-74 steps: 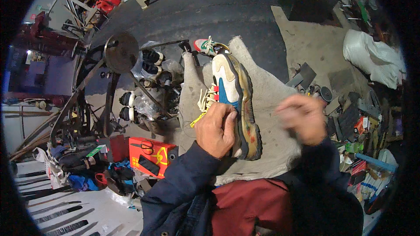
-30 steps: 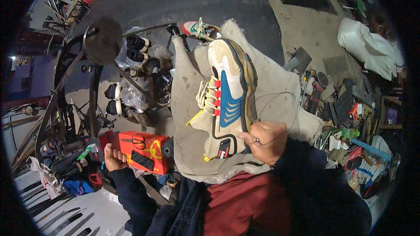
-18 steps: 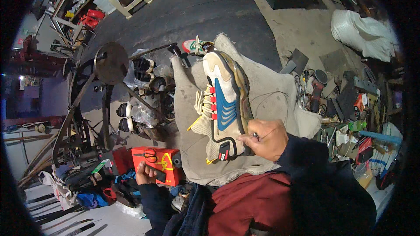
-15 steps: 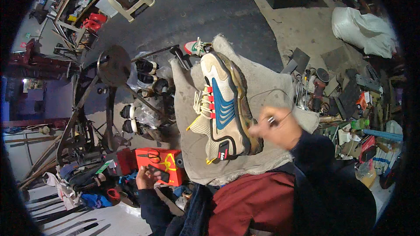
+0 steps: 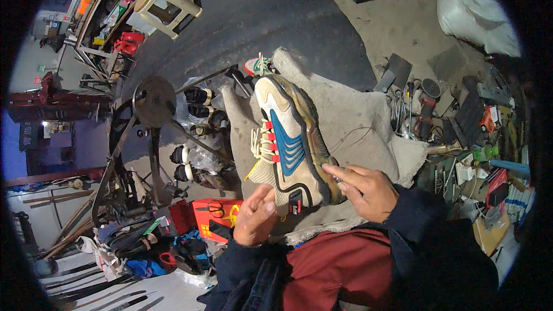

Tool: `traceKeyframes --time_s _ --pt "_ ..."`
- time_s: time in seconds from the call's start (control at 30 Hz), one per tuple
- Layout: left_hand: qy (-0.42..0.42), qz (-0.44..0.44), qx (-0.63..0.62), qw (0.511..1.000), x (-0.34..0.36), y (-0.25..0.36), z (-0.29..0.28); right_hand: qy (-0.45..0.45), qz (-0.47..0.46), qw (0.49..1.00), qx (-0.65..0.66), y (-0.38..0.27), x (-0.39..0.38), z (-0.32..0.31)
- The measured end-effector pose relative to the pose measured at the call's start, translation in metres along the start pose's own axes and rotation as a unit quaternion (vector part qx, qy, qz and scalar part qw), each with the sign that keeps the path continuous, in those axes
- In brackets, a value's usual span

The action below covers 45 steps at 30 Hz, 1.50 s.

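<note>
A worn sneaker (image 5: pixel 288 144) with a blue side panel, red lace loops and a cream toe is shown lying on its side on a beige cloth (image 5: pixel 351 115) spread over the lap, toe pointing far, heel near. The heel end is gripped by the right hand (image 5: pixel 364 191), its fingers closed over the sole edge. The left hand (image 5: pixel 256 216) is seen just beside the near heel, fingers loosely curled and touching the shoe's collar; a firm grip cannot be told. A red box (image 5: pixel 216 219) is set on the floor near left, touching the left wrist in the picture. A dark wheeled machine (image 5: pixel 152 103) is placed further left, a wooden stool (image 5: pixel 167 0) far left, and scattered tools (image 5: pixel 438 109) at right.
</note>
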<state>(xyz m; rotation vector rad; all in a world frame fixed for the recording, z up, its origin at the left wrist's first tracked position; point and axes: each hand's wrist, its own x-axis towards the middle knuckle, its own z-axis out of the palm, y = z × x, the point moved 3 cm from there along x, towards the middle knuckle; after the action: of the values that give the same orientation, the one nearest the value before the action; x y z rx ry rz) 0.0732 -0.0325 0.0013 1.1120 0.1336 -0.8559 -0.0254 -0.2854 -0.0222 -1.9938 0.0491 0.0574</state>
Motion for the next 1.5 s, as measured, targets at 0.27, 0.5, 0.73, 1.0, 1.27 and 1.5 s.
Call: traceKeyframes --time_s 0.27,0.5,0.73,1.0,1.27,1.5 --pt "0.073 -0.04 0.154 0.984 0.03 -0.007 0.026 0.001 -0.048 0.998 0.045 -0.009 0.018 -0.005" --pt "0.111 0.012 0.207 0.972 0.033 -0.011 0.035 -0.014 -0.035 0.998 0.054 -0.005 0.02 -0.004" --pt "0.121 0.072 0.191 0.971 0.035 -0.017 0.039 -0.053 -0.028 0.998 0.022 -0.011 0.026 -0.01" --pt "0.085 0.088 0.169 0.978 0.04 -0.013 0.038 -0.247 -0.076 0.966 -0.006 -0.018 0.091 -0.046" --pt "0.047 0.109 0.169 0.978 0.049 -0.016 0.027 -0.27 -0.02 0.96 -0.066 -0.022 0.107 -0.037" --pt "0.024 0.111 0.189 0.975 0.051 -0.018 0.022 -0.225 0.014 0.966 -0.127 -0.028 0.101 -0.027"
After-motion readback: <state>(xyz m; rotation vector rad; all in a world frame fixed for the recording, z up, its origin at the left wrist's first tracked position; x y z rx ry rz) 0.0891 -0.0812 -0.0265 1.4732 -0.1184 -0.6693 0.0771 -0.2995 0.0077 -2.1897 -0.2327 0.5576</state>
